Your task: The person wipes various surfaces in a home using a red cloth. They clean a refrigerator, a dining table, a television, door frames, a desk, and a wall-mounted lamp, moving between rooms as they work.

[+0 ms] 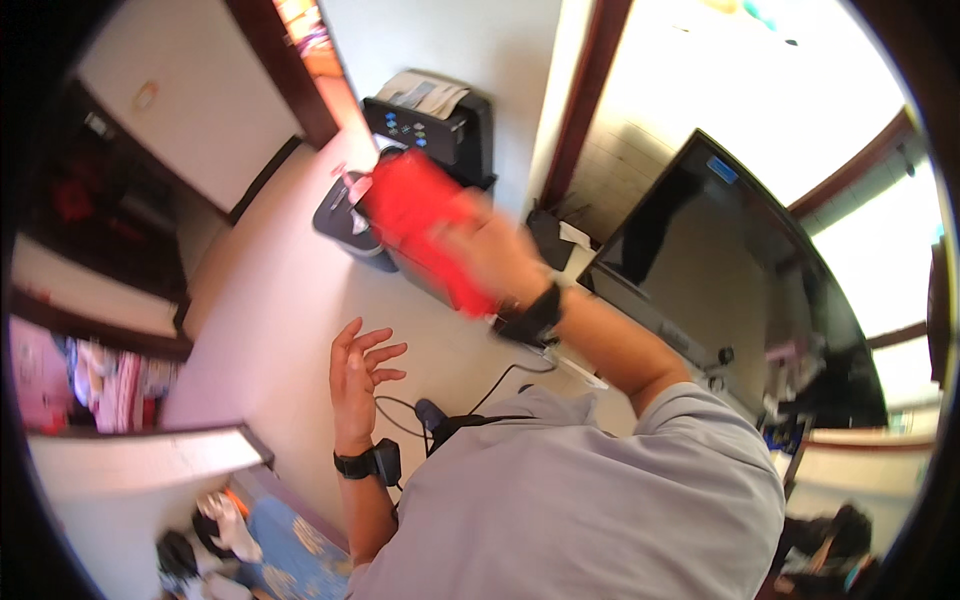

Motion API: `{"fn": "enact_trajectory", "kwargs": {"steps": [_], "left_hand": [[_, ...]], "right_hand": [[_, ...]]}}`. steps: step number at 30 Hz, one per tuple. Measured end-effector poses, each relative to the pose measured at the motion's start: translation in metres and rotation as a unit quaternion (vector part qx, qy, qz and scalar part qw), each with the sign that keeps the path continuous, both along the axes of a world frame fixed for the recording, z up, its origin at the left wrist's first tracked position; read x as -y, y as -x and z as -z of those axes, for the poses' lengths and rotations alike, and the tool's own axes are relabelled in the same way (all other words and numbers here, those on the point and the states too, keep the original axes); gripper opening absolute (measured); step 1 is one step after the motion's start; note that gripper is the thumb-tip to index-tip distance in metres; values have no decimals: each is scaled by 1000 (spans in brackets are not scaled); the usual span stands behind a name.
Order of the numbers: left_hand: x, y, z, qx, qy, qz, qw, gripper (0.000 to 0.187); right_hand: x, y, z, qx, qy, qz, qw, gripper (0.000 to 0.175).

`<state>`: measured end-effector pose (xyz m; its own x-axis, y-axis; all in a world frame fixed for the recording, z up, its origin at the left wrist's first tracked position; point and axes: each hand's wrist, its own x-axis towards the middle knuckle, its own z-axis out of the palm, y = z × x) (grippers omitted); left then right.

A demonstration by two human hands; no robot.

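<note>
My right hand (495,255) is stretched out in front of me, blurred by motion, gripping a bright red item (412,199). Blur hides whether that item is a bag, a box or a folded cloth; a dark edge runs along its lower side. My left hand (364,364) is raised above the floor with its fingers apart and nothing in it. Behind the red item, and partly covered by it, stands a dark bin (341,214) with something pink at its top. Both wrists wear black straps.
A black appliance with lit icons (412,129) stands against the wall, papers (424,94) on top. To the right is a large television (720,285). A black cable (495,390) trails over the floor near my foot. Other people appear at lower left (225,525) and lower right (832,540).
</note>
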<state>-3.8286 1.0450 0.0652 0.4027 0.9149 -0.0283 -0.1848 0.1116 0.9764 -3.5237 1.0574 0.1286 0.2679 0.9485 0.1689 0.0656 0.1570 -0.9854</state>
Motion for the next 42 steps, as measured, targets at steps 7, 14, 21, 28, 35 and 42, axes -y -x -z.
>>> {"fn": "enact_trajectory", "kwargs": {"steps": [7,14,21,28,35,42], "left_hand": [[-134,80,5,116,43,66,990,83],[-229,126,14,162,42,39,985,65],[-337,189,41,47,84,34,995,72],[-443,311,6,-11,43,-68,997,80],[-555,335,1,-103,-117,-63,986,63],[-740,364,30,-48,-17,-34,998,43]], "right_hand": [[-65,193,28,142,-160,-124,969,37],[-140,226,36,183,-109,-15,977,75],[-284,287,61,152,-47,-134,978,112],[-449,401,76,102,-85,-244,961,80],[-576,437,72,67,-70,-219,971,51],[-703,455,109,21,-68,-24,997,47]]}}
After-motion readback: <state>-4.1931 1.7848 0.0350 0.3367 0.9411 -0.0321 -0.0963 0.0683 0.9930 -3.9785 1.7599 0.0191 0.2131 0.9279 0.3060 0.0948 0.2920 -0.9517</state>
